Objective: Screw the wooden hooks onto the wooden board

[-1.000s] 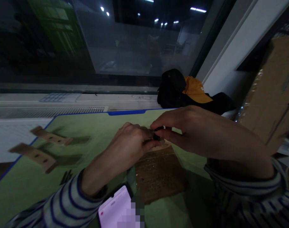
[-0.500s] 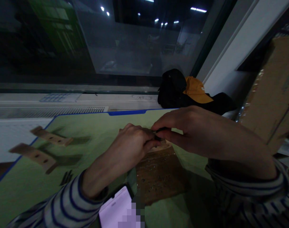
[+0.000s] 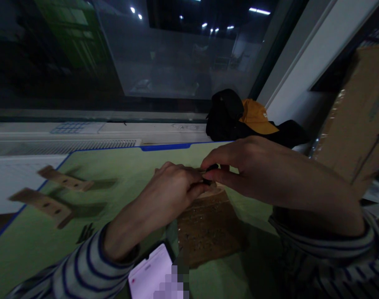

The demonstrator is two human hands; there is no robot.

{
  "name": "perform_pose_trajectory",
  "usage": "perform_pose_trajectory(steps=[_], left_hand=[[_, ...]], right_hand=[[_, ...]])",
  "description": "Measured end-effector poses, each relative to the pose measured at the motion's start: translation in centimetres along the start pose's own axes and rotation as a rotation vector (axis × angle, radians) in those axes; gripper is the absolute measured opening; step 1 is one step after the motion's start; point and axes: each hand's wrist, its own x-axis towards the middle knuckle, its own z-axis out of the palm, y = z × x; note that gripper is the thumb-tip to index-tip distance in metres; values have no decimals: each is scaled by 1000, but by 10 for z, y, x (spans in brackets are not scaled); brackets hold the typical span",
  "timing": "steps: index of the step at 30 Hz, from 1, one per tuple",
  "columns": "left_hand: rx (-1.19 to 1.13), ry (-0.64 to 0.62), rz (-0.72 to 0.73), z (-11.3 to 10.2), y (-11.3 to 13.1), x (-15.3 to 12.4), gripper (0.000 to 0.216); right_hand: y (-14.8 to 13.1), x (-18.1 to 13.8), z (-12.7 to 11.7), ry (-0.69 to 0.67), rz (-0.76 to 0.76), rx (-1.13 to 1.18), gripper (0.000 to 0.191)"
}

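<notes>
Both hands meet above the far end of a brown wooden board point(image 3: 211, 234) with specks scattered over it. My right hand point(image 3: 247, 168) pinches a small black piece point(image 3: 212, 167) between thumb and fingertips; its exact kind is unclear. Beside it, my left hand point(image 3: 173, 187) is closed, thumb against fingers, near the same dark spot. What it grips is mostly hidden. Under the fingertips a pale wooden part point(image 3: 215, 191) shows at the board's far edge, partly covered by my hands.
To the left stand two curved wooden pieces with holes, a farther one point(image 3: 65, 180) and a nearer one point(image 3: 43, 204). Several thin dark screw-like pieces point(image 3: 85, 233) lie near my left sleeve. A phone point(image 3: 153, 270) is in front. Caps point(image 3: 254, 118) rest by the window; a cardboard box point(image 3: 354, 120) stands right.
My right fingers have shifted slightly on the black piece, which now shows more clearly. My left hand stays almost in place. The whole view has moved a little.
</notes>
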Motion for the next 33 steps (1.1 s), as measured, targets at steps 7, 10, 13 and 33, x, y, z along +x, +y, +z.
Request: perform_pose_trajectory(steps=[7,10,13,33], left_hand=[[17,53,18,0,0,1,21],[23,44,24,0,0,0,19],[16,43,30,-1,-1,0,19],[-101,-3,36,2,-4,-1,22]], right_hand=[[-1,1,1,-17,2,35,16],[-2,2,2,-26,-31,59,16],[-3,3,2,-46,-62,83,19],[-6,-2,2,-2,-1,-13,20]])
